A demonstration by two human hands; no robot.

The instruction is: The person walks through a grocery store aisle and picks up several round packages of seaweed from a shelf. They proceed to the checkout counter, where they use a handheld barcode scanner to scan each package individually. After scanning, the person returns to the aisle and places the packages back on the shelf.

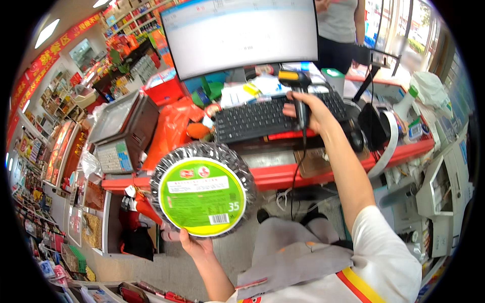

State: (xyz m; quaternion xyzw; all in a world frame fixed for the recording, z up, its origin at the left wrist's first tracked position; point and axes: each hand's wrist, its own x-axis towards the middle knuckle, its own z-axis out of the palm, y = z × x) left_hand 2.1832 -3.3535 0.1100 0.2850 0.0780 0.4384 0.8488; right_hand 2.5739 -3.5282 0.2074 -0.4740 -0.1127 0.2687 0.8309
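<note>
My left hand [195,244] grips the lower edge of a round, plastic-wrapped package [242,163] and holds it up in front of the counter. Its green round label [201,200] with a barcode faces me. Around the handle of a black and yellow handheld barcode scanner [302,110], my right hand [312,110] is closed, above the black keyboard [254,119]. The scanner's cable hangs down over the counter edge. Behind the keyboard stands a large monitor [242,34] with a lit screen.
A red-edged counter [273,178] runs before me. At its left are a cash register [113,125] and a red plastic bag [170,125]. A black mouse [355,136] and a spray bottle [405,102] are at the right. A person [337,26] stands beyond the monitor.
</note>
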